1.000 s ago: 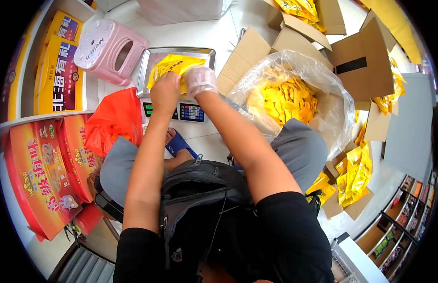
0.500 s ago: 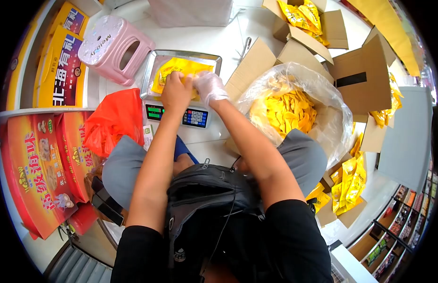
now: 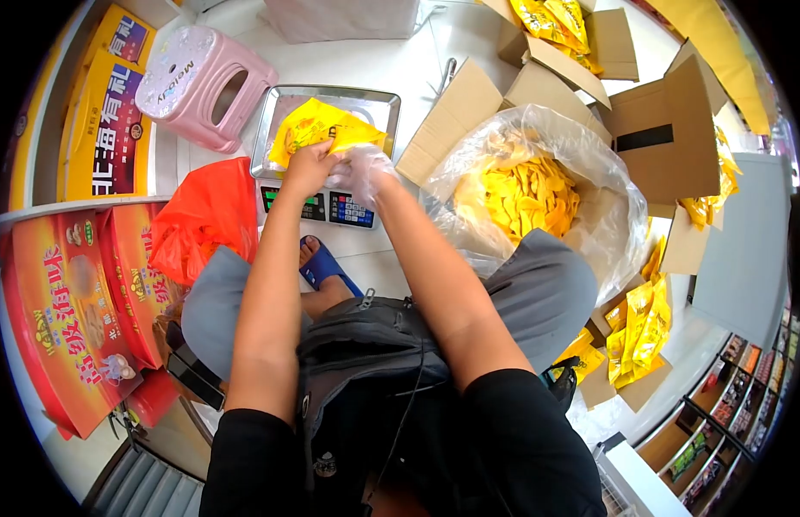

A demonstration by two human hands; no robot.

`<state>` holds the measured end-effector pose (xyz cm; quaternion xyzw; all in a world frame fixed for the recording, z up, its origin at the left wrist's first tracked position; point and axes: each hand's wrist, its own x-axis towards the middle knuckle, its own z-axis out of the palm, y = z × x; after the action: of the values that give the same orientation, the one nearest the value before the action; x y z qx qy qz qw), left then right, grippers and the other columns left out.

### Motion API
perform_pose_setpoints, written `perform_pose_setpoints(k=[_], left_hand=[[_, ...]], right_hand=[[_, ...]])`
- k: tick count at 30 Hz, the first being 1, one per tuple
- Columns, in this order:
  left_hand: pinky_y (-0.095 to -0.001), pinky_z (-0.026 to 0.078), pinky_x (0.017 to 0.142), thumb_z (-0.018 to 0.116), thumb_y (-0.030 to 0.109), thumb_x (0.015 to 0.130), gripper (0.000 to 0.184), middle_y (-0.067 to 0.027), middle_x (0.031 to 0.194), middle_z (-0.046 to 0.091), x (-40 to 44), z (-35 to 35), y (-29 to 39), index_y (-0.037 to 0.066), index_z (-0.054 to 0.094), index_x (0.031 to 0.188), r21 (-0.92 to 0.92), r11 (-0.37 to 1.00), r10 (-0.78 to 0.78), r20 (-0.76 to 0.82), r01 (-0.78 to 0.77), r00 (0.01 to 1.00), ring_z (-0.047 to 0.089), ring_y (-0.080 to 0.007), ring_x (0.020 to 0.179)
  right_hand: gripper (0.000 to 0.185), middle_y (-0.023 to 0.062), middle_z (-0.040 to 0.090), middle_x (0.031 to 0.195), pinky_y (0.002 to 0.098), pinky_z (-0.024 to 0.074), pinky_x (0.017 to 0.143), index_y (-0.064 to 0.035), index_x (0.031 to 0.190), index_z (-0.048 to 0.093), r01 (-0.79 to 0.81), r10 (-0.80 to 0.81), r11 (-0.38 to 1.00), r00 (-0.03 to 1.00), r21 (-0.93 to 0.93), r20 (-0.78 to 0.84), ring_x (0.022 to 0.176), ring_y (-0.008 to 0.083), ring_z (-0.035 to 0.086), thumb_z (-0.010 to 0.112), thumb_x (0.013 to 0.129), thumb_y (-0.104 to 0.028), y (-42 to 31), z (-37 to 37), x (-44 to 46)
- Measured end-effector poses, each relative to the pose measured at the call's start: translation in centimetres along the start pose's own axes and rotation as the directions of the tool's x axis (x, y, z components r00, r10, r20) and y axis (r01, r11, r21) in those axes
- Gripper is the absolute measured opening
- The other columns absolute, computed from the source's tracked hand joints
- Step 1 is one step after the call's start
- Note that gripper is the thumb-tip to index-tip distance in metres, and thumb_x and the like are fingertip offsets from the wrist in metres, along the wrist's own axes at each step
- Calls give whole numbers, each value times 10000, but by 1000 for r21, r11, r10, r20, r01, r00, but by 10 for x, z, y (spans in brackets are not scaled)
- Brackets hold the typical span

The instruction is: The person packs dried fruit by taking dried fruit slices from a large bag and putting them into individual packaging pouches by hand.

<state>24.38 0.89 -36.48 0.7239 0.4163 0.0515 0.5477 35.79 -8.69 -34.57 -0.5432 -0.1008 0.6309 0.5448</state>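
Head view: the widest thing here is the clear liner bag (image 3: 628, 207) of yellow slices (image 3: 529, 194), to the right of the scale (image 3: 378, 105). The yellow pouch (image 3: 324, 123) lies over the scale's metal tray, its near edge raised towards the person. It looks light, soft and a bit slick, likely to fold or slide if pushed; a pinch on both sides of the near edge should steady it best. The right hand (image 3: 363, 175), in a see-through glove, is curled against that edge, its grip unclear. The left hand (image 3: 305, 171) pinches the edge beside it.
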Motion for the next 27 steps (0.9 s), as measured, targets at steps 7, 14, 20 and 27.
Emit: perform_pose_setpoints(k=[7,14,20,27], left_hand=[[-218,499,694,702,257,854,582,-91,1027,683,-21,-17,21,-41,519,1319,-234,961,-133,69,146,989,637,-112,861],[-299,527,737,681,284,863,546,-161,1033,698,-18,-26,15,-41,549,1281,17,1000,-6,49,5,999,677,-199,840],[-456,517,775,557,174,859,257,-236,901,665,-21,-20,26,68,699,1045,648,743,159,-415,169,896,654,-387,852],[-391,448,978,780,327,711,704,-226,1218,599,-23,3,5,33,541,1305,717,697,-115,91,15,989,582,-355,1124]], right_hand=[[116,24,598,729,236,377,451,-98,874,606,-126,186,936,970,328,-159,535,114,478,516,929,-147,-14,10,-5],[110,1,574,666,235,310,417,-100,857,604,-191,249,942,949,277,-192,481,78,412,537,919,-162,-25,9,-9],[147,93,657,761,264,384,454,-54,908,663,-28,-87,868,975,-495,-207,532,117,512,554,896,-151,-33,-12,-19],[133,186,694,933,387,559,685,-39,823,724,-79,-556,-138,831,-987,12,795,319,689,661,776,-147,-46,-25,-37]])
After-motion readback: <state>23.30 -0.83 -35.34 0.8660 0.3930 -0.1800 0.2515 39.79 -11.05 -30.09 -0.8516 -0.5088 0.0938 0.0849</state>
